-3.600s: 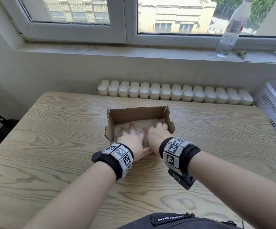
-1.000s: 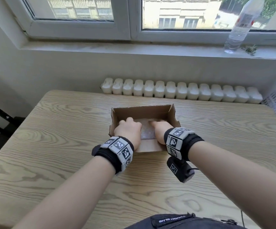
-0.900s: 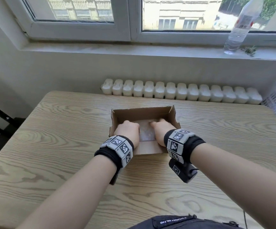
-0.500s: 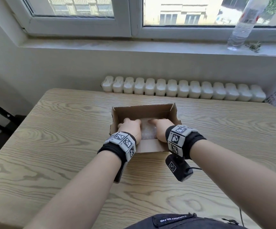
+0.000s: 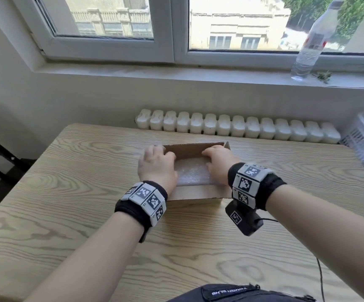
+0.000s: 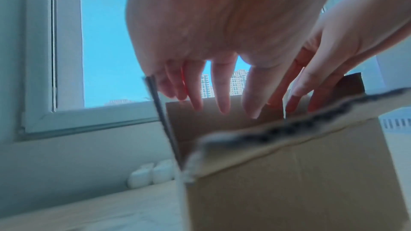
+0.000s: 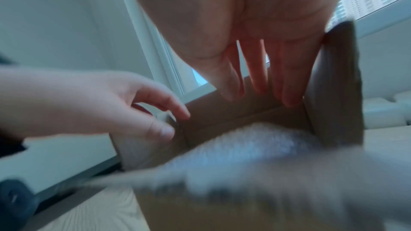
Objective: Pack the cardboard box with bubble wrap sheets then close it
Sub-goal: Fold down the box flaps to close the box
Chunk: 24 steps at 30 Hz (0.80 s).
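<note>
Now the bubble wrap [image 5: 193, 174] is seen lying inside the cardboard box [image 5: 195, 192] at frame centre. Nothing is gripped: left hand [image 5: 157, 165] and right hand [image 5: 217, 161] are held loose-fingered at the side flaps. Closing looks begun; flaps must be folded inward next.
</note>
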Motion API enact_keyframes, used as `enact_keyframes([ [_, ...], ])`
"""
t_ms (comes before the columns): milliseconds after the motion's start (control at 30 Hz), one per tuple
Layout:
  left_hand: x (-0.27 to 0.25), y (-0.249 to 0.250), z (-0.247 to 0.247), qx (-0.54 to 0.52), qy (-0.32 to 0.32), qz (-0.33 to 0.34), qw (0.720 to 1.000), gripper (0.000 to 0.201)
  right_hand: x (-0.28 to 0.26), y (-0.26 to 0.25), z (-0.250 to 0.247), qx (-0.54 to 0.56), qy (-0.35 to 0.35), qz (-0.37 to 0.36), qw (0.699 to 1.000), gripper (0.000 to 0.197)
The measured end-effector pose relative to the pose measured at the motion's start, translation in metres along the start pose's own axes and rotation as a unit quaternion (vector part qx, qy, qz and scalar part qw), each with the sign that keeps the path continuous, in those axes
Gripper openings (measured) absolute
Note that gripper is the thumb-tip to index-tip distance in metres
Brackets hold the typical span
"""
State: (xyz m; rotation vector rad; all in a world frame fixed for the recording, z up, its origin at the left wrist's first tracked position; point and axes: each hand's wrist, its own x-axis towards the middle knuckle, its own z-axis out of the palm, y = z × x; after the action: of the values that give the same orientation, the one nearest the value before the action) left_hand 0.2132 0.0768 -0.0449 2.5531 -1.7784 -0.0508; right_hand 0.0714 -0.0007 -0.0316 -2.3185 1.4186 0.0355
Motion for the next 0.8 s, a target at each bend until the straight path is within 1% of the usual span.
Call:
enact_keyframes([
  [33, -0.002, -0.004, -0.002, 0.014, 0.01, -0.019, 1.0, 0.044, 0.001, 0.0, -0.007, 0.0, -0.006, -0.003, 1.0, 0.05],
  [67, -0.003, -0.007, -0.003, 0.016, -0.001, -0.039, 0.999, 0.051, 0.003, 0.002, -0.013, -0.005, -0.013, -0.006, 1.0, 0.051],
  [167, -0.006, -0.013, 0.002, -0.012, -0.066, -0.076, 0.995, 0.07, 0.01, 0.006, -0.028, -0.025, -0.043, -0.017, 0.999, 0.055],
  [233, -0.007, -0.014, 0.007, -0.026, -0.074, -0.078, 0.994, 0.069, 0.014, 0.008, -0.032, -0.047, -0.071, -0.017, 0.996, 0.057],
  [333, -0.005, -0.012, 0.01, -0.04, -0.087, -0.063, 0.993, 0.062, 0.017, 0.012, -0.03, -0.084, -0.094, -0.019, 0.992, 0.059],
  [433, -0.005, -0.008, 0.016, -0.056, -0.092, -0.017, 0.994, 0.048, 0.018, 0.017, -0.022, -0.098, -0.105, -0.011, 0.99, 0.06],
  [500, -0.006, -0.006, 0.023, -0.06, -0.111, 0.015, 0.992, 0.054, 0.019, 0.02, -0.019, -0.104, -0.105, -0.006, 0.989, 0.06],
  [567, -0.006, -0.006, 0.025, -0.06, -0.132, 0.028, 0.989, 0.062, 0.02, 0.023, -0.016, -0.107, -0.099, 0.001, 0.989, 0.059],
  [667, -0.007, -0.009, 0.023, -0.057, -0.163, 0.046, 0.984, 0.063, 0.019, 0.027, -0.012, -0.098, -0.069, 0.021, 0.993, 0.059],
  [733, -0.011, -0.011, 0.021, -0.05, -0.177, 0.055, 0.981, 0.072, 0.015, 0.028, -0.007, -0.043, 0.004, 0.023, 0.999, 0.06],
  [800, -0.016, -0.013, 0.021, -0.034, -0.18, 0.065, 0.981, 0.078, 0.01, 0.026, -0.004, 0.042, 0.091, 0.02, 0.995, 0.058],
])
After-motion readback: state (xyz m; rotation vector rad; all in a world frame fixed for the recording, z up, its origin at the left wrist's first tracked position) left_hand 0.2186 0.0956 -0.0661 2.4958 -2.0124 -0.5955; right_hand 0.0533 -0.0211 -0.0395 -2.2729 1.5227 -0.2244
